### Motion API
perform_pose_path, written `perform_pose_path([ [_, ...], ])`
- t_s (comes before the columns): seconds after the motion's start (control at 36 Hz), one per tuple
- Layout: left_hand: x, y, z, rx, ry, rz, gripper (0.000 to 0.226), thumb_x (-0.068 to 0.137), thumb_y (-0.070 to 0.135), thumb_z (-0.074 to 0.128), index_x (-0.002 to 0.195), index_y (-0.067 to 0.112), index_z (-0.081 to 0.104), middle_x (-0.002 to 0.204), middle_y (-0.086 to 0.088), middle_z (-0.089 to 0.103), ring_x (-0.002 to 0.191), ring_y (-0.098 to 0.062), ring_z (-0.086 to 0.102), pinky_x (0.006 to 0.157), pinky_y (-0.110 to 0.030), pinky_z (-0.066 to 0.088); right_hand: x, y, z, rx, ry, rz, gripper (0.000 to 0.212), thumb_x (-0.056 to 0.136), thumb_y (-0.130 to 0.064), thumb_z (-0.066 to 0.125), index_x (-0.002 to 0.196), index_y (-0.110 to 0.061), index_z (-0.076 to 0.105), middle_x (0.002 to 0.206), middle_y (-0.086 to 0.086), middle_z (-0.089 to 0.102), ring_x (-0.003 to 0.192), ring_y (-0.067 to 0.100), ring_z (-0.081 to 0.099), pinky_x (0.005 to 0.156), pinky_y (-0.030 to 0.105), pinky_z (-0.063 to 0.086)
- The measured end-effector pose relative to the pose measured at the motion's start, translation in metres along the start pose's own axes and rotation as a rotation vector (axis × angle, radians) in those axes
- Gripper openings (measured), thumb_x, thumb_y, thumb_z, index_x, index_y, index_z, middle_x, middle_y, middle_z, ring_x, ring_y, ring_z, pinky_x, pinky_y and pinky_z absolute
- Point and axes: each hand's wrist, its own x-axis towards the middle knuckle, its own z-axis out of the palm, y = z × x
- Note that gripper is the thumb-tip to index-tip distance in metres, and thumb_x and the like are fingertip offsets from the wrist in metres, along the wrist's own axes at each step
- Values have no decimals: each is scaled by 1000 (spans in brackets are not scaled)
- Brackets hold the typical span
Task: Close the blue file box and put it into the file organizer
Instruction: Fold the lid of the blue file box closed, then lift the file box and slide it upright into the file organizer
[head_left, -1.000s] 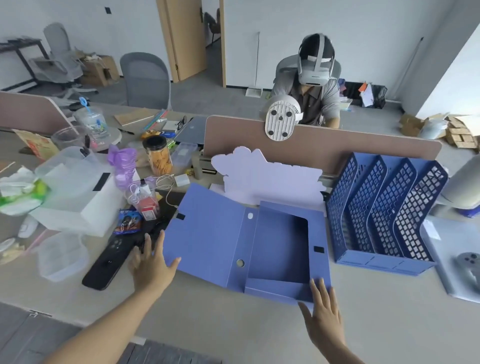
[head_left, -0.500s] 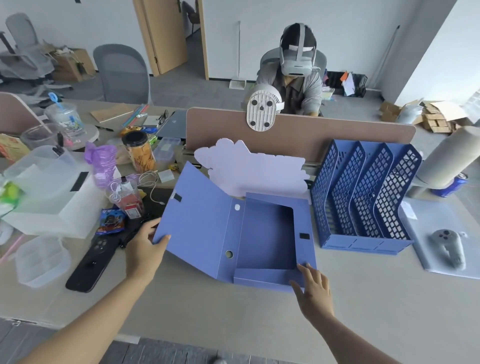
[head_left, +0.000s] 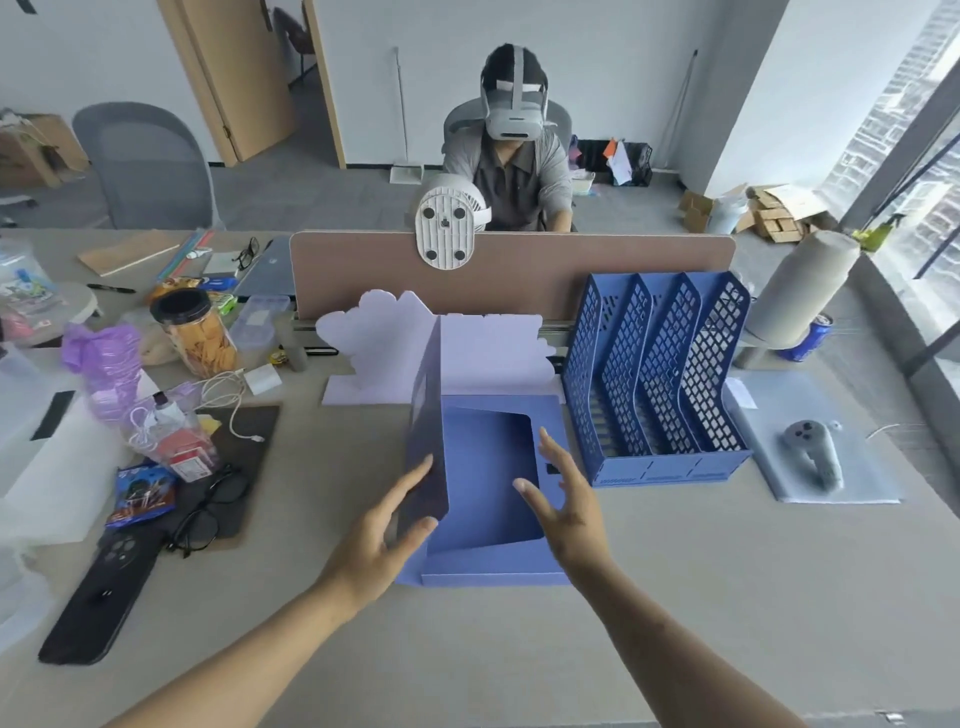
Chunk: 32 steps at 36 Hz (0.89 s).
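Observation:
The blue file box (head_left: 485, 499) lies open on the desk in front of me. Its lid (head_left: 427, 415) stands nearly upright along the box's left side. My left hand (head_left: 382, 540) holds the lid's lower front edge, thumb on the inner face and fingers behind it. My right hand (head_left: 566, 504) hovers over the box's right wall with fingers spread, holding nothing. The blue mesh file organizer (head_left: 662, 374), with several upright slots, stands just right of the box against the desk divider.
A lilac cloud-shaped board (head_left: 384, 345) stands behind the box. Left of it lie a snack jar (head_left: 195, 332), glasses (head_left: 208, 506), a black phone (head_left: 98, 597) and plastic clutter. A grey controller (head_left: 813, 452) rests on a pad at right. A person with a headset (head_left: 514, 150) sits opposite.
My left hand has swung the lid up from slanting open to nearly vertical. My right hand has moved from the box's front corner up over its right wall.

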Motion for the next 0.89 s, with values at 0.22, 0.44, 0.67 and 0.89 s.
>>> perform_pose_path([
  [0.22, 36, -23, 38, 254, -199, 78, 63, 88, 65, 45, 147, 53, 28, 158, 33, 17, 149, 1, 9, 122, -31, 14, 12, -9, 12, 137, -99, 150, 46, 86, -53, 60, 130, -53, 47, 120, -8, 68, 115, 6, 60, 103, 36, 46],
  [0.44, 70, -40, 55, 395, -251, 20, 76, 79, 79, 42, 148, 49, 30, 161, 21, 21, 147, -9, 20, 120, -35, 20, 19, 26, -2, -120, -11, 266, 47, 91, -22, 60, 131, -44, 47, 87, -9, 59, 72, 10, 53, 75, 33, 49],
  [0.67, 101, -87, 42, 356, -6, -598, 137, 60, 73, 74, 155, 29, -14, 167, -5, -3, 152, -30, 11, 119, -50, 24, -1, 52, -15, -245, -24, 357, 52, 94, -30, 57, 142, -35, 37, 127, 7, 63, 120, 21, 56, 95, 36, 48],
  [0.89, 102, -89, 58, 269, -24, -557, 125, 70, 57, 78, 156, 30, -9, 163, 3, 22, 142, -25, 37, 108, -38, 40, -6, 71, -15, -203, -19, 424, 55, 93, -21, 58, 142, -32, 37, 141, 0, 54, 131, 21, 49, 93, 26, 39],
])
